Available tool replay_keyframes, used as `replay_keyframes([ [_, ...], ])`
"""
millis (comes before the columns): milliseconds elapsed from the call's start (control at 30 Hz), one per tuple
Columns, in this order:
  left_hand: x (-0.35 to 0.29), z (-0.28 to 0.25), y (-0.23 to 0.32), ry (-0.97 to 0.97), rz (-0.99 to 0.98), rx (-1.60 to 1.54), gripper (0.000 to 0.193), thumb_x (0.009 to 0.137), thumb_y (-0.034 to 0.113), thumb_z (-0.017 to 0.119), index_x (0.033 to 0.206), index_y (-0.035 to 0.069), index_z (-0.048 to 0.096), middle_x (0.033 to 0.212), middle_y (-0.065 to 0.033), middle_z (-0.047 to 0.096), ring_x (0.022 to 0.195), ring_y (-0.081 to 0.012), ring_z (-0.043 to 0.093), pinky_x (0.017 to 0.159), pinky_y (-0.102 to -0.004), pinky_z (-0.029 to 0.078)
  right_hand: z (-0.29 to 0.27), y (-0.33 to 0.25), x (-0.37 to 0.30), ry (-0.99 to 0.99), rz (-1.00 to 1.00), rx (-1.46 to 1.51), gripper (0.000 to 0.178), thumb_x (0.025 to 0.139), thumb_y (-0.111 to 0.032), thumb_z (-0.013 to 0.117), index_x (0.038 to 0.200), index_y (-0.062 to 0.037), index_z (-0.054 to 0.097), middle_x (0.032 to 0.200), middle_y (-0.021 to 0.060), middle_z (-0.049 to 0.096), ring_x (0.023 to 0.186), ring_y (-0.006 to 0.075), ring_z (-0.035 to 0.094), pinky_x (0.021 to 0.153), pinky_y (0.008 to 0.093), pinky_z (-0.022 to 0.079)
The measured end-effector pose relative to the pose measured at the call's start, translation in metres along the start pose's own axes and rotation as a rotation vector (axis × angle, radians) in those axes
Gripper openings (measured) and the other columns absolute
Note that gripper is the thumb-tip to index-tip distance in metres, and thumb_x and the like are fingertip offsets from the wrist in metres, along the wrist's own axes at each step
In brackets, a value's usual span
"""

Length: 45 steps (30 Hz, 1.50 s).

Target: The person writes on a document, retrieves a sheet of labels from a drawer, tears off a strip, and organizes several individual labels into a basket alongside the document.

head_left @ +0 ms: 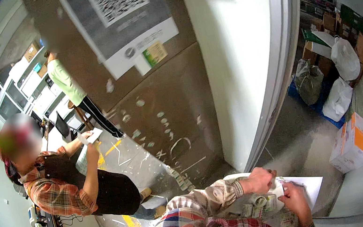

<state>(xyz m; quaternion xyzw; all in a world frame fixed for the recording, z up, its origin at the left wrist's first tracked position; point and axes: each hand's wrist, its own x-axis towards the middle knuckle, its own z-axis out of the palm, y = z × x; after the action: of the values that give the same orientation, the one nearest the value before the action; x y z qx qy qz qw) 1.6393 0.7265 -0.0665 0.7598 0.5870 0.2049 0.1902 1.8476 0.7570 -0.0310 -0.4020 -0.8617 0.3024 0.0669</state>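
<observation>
My left hand (257, 180) is closed, its fingertips pinching the top of a small white paper piece (276, 188). Just below and to the right, my right hand (295, 199) grips the other side of that piece with thumb and fingers. A white sheet (314, 185) lies behind my right hand, partly covered by it. Close to both hands sits a small roll (258, 200), white to pale green, among printed labels (248, 210). A pale rounded rim (232, 177) shows behind my left wrist; my sleeves hide much of what is below.
A brown door panel (163, 116) with a poster stands ahead, beside a white door frame (273, 65). Beyond the doorway are bags (346, 59) and an orange-and-white carton (351, 142). At left, a person in a plaid shirt (59, 194) holds papers; another person (64, 79) stands farther back.
</observation>
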Motion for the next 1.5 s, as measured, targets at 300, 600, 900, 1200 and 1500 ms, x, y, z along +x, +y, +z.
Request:
replay_keyframes([
  [300,0.164,-0.024,-0.033,0.037,-0.051,0.13,0.031,0.073,0.029,0.064,0.092,0.006,0.057,0.07,-0.0133,0.064,0.071,-0.0307,0.065,0.061,-0.0459,0.049,-0.095,0.058,0.112,0.028,-0.044,0.091,0.046,0.076,-0.004,0.062,0.121,-0.0048,0.054,0.094,0.0194,0.063,0.087,0.035,0.062,0.075,0.0423,0.048],
  [600,0.209,-0.056,-0.006,0.186,-0.183,0.032,0.03,0.08,0.033,0.062,0.095,0.009,0.054,0.086,-0.0147,0.066,0.073,-0.0364,0.064,0.064,-0.0484,0.046,-0.14,0.079,0.139,0.067,0.018,-0.212,0.033,0.073,-0.007,0.063,0.105,-0.0045,0.054,0.088,0.0196,0.062,0.083,0.039,0.06,0.071,0.0469,0.048],
  [900,0.187,-0.04,0.023,0.321,-0.321,0.036,0.03,0.079,0.031,0.064,0.096,0.007,0.057,0.085,-0.0111,0.066,0.077,-0.0329,0.064,0.066,-0.0445,0.047,-0.139,0.102,0.131,-0.132,-0.116,-0.224,0.027,0.076,-0.007,0.06,0.103,-0.0026,0.059,0.085,0.0182,0.063,0.082,0.0381,0.062,0.068,0.0441,0.048],
  [1200,0.156,-0.056,0.014,0.316,-0.522,0.078,0.026,0.078,0.03,0.067,0.087,0.009,0.055,0.079,-0.0115,0.065,0.07,-0.0341,0.064,0.06,-0.045,0.046,-0.218,0.089,0.101,0.239,-0.039,-0.024,0.024,0.08,-0.016,0.066,0.099,-0.003,0.063,0.083,0.0153,0.065,0.07,0.0274,0.065,0.062,0.0358,0.051],
  [1500,0.162,-0.075,0.02,0.438,-0.446,0.093,0.029,0.075,0.032,0.068,0.084,0.008,0.055,0.077,-0.0124,0.064,0.069,-0.0348,0.063,0.06,-0.0448,0.047,-0.196,0.096,0.078,0.173,-0.163,-0.025,0.028,0.08,-0.016,0.064,0.104,-0.0023,0.061,0.093,0.0192,0.064,0.082,0.0369,0.062,0.069,0.0416,0.05],
])
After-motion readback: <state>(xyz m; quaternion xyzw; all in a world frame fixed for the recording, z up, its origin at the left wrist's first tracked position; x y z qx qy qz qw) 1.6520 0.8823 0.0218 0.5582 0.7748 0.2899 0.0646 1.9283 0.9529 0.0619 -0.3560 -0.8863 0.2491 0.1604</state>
